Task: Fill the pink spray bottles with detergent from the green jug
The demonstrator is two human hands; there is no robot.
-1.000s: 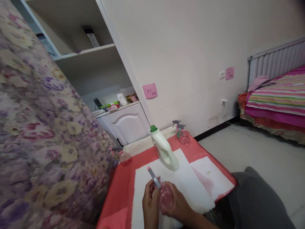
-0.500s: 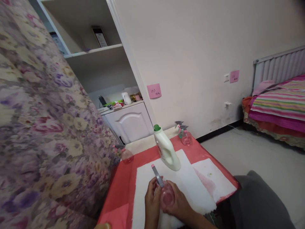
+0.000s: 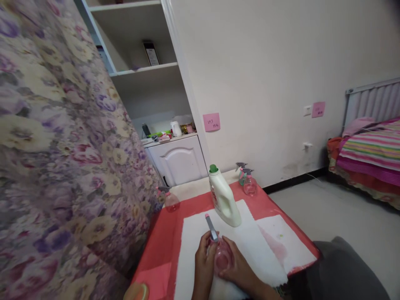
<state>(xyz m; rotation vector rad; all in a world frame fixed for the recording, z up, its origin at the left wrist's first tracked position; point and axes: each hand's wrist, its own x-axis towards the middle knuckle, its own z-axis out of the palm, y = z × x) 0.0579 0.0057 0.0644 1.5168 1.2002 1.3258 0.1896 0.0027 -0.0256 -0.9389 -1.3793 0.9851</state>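
Between my two hands is a pink see-through spray bottle (image 3: 223,259) with a grey spray head, held over white paper (image 3: 193,237). My left hand (image 3: 204,258) is closed around its neck, just below the spray head. Wrapped round the right side of the bottle's body are the fingers of my right hand (image 3: 239,264). Beyond them a large pale green jug (image 3: 225,198) with a green cap stands upright on the paper.
Two more spray bottles, one pink (image 3: 250,186) and one green (image 3: 241,177), stand at the back right of the red-covered table (image 3: 159,233). Another pink spray bottle (image 3: 171,202) is at the back left. A stained paper sheet (image 3: 286,243) lies right. A floral curtain (image 3: 78,166) hangs left.
The whole view has shifted, so the scene sits a little further right and more of the round object at the lower left shows. Both hands keep their hold on the spray bottle.
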